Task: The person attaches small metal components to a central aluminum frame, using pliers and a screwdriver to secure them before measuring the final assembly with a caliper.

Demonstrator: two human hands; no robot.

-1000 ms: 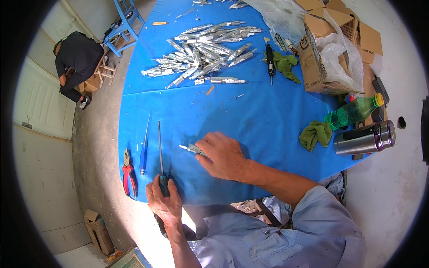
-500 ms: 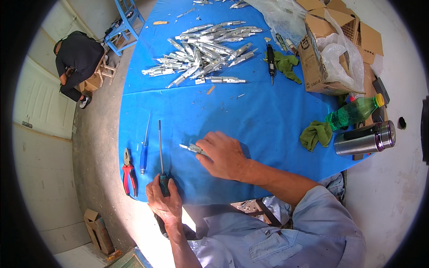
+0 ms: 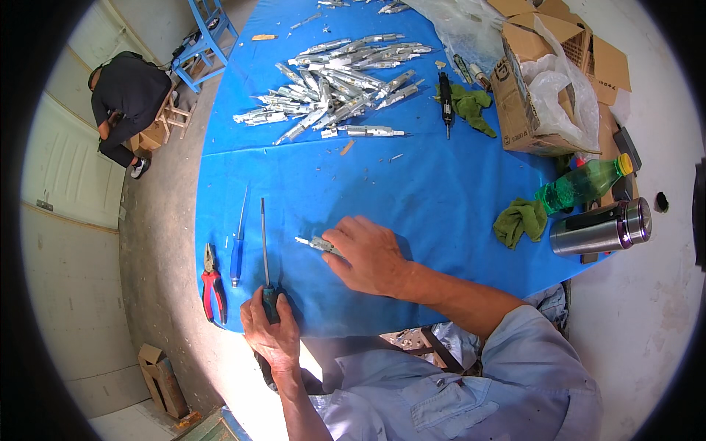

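My left hand [image 3: 271, 336] grips a screwdriver [image 3: 265, 257] by its handle at the blue table's [image 3: 441, 213] near edge, while my right hand [image 3: 370, 255] pins a small metal part [image 3: 316, 243] flat. A torn brown cardboard box [image 3: 518, 103] with a white plastic liner stands at the far right, behind a green bottle [image 3: 581, 185].

Blue table cover [image 3: 412, 184] | pile of silver metal parts [image 3: 334, 81] at far side | black tool [image 3: 446, 99] beside green rag [image 3: 471, 106] | cardboard box [image 3: 526, 95] with plastic bag | green bottle [image 3: 581, 185], steel flask [image 3: 599, 229], second green rag [image 3: 518, 220] at right edge | red pliers [image 3: 212, 285], blue-handled tool [image 3: 237, 253] at left edge | seated person [image 3: 129, 92] on floor
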